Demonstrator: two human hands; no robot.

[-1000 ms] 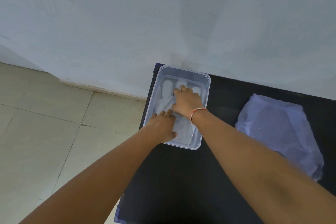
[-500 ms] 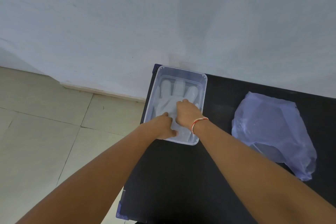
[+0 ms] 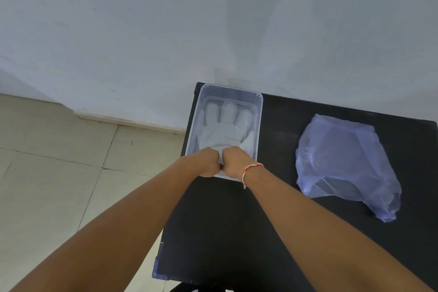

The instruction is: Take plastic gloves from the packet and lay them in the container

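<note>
Glove (image 3: 222, 130) beyond curled fingers (image 3: 214, 156).

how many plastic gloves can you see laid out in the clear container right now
1 can be told apart: a translucent white plastic glove lying flat in the clear rectangular plastic container, its finger parts toward the wall. More may lie stacked beneath it, or inside the bluish plastic packet to the right.

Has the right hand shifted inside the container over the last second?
Yes. The right hand has drawn back from the glove fingers toward the container's near edge, next to the left hand.
</note>
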